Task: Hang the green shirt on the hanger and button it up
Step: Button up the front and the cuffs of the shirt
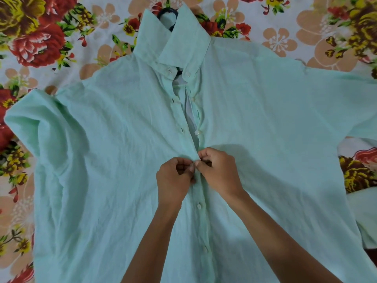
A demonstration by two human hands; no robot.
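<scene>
Below us the green shirt [126, 160] lies flat, front up, on the flowered bedsheet [36, 37] (its dark hanger [167, 11] peeks out at the collar). Our left hand [173, 178] pinches the placket's left edge at mid-chest; touching it, our right hand [220, 170] pinches the facing edge, with upper buttons undone.

The green shirt [126, 160] lies front-up, spread on a floral sheet [40, 37], with a dark hanger [167, 13] showing inside the collar. The left hand [173, 178] and right hand [220, 172] meet at mid-placket, fingers pinching the fabric edges together. The placket is closed below the hands and gapes above them.
</scene>
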